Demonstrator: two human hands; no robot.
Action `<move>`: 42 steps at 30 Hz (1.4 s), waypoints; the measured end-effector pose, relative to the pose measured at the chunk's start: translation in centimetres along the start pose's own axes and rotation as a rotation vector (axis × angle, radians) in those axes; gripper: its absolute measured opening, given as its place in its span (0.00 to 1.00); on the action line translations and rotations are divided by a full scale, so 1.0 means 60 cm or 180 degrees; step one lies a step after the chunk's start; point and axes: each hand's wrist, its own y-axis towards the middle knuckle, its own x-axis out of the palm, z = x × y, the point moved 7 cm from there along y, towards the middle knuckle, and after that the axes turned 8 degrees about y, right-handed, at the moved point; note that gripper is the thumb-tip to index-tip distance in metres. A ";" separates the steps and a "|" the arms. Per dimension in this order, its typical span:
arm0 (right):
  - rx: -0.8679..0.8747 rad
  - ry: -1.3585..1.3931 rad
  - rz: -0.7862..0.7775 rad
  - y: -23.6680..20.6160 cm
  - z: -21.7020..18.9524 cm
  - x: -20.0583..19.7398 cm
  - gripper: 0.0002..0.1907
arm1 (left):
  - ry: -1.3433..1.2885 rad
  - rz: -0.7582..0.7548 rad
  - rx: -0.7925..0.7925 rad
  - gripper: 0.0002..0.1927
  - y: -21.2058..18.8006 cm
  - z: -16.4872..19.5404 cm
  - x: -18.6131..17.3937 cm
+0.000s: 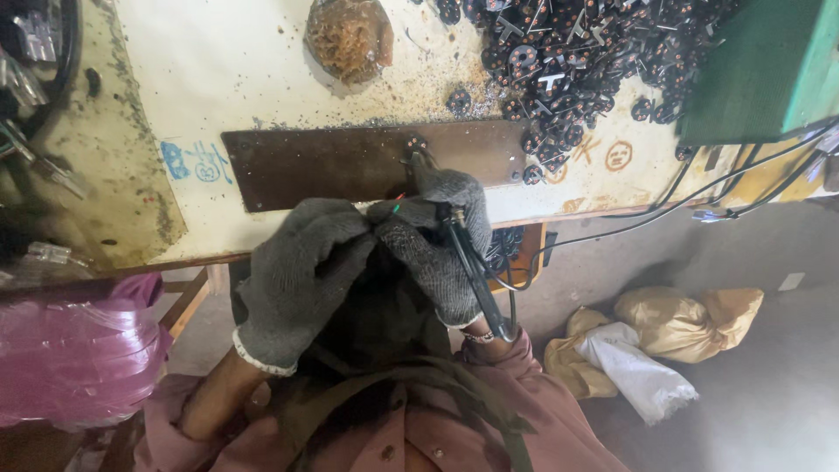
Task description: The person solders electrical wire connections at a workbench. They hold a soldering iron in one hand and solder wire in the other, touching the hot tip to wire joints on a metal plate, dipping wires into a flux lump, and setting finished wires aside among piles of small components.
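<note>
Hands, left [301,271] and right [437,236], gloved, pinching thin wires [398,199] over brown plate [350,162], black parts heap [568,61] beyond.

Black soldering iron [472,267] (tip on plate [350,162])

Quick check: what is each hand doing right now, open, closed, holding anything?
Left hand: gloved, closed on something small; what it is cannot be told.
Right hand: gloved, closed on a soldering iron, tip at the brown plate.

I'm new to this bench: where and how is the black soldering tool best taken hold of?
Probably by its long black handle, behind the tip, coming from the body side. The right hand holds it so already, pen-like, tip toward the brown plate and cord trailing back. The left hand is beside it.
</note>
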 end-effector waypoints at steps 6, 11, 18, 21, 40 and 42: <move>-0.0835 -0.0418 0.0214 -0.004 -0.012 -0.006 0.20 | -0.0261 0.0014 -0.0191 0.08 0.001 -0.012 -0.004; -0.0323 -0.0425 0.0160 -0.003 0.012 -0.024 0.12 | -0.0290 -0.0166 -0.0162 0.09 0.001 -0.013 0.002; -0.0784 -0.0164 0.0031 -0.008 -0.003 -0.010 0.19 | -0.0797 -0.0258 -0.0807 0.07 0.000 -0.030 0.006; -0.1088 -0.0668 -0.0077 -0.012 -0.013 -0.013 0.19 | -0.0875 -0.0491 -0.1036 0.08 0.000 -0.039 0.007; 0.0258 0.1414 0.0209 -0.010 0.078 -0.043 0.23 | -0.1000 -0.0749 -0.1039 0.08 -0.003 -0.043 0.027; -0.0081 0.1405 0.0202 -0.012 0.071 -0.043 0.29 | -0.1078 -0.0675 -0.1186 0.08 -0.006 -0.047 0.033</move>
